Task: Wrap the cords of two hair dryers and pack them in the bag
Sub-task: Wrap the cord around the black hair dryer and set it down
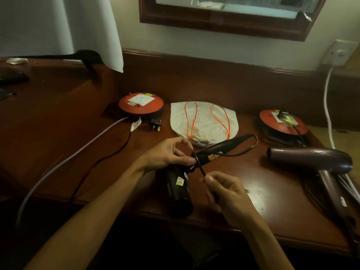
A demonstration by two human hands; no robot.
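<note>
A black hair dryer lies in front of me on the wooden desk, barrel toward me and handle pointing up-right. My left hand holds it where the handle meets the body. My right hand pinches its black cord, which is looped once round the handle. A second, dark purple hair dryer lies at the right, its cord trailing off the desk edge. A cream drawstring bag with orange strings lies flat behind the black dryer.
Two red cable reels stand at the back, one on the left with a black plug beside it, one on the right. A grey cable runs across the left side. A white cable hangs from a wall socket.
</note>
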